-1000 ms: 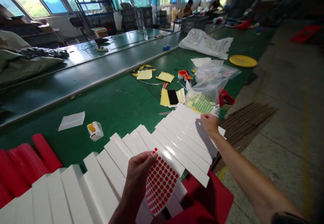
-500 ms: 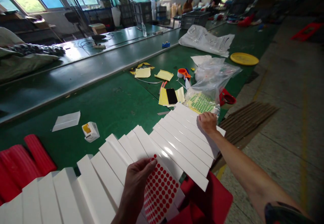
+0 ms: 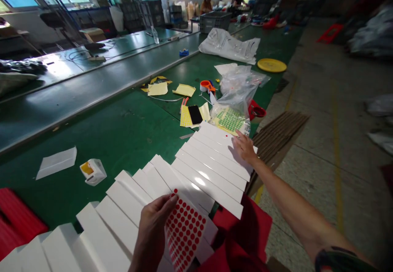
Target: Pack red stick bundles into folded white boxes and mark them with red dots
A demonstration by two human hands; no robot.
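My left hand [image 3: 152, 227] is closed on a sheet of red dot stickers [image 3: 184, 233], held low over a fanned row of white flat boxes [image 3: 199, 173] on the green table [image 3: 129, 132]. My right hand [image 3: 244, 146] reaches out to the far end of the row, fingers pressed down on the farthest white boxes. One small red dot [image 3: 226, 135] sits on a white box just beyond its fingertips.
Beyond the boxes lie a clear plastic bag with green dot sheets [image 3: 235, 108], yellow sticker sheets and a black phone [image 3: 195, 114], a tape dispenser [image 3: 206, 86] and a yellow disc [image 3: 272, 64]. A small white box [image 3: 93, 171] lies left. Red fabric [image 3: 245, 231] lies near. People sit far back.
The view shifted right and down. My right hand slid a little along the far boxes and flattened; a red dot now shows beside it. The left hand keeps the sticker sheet.
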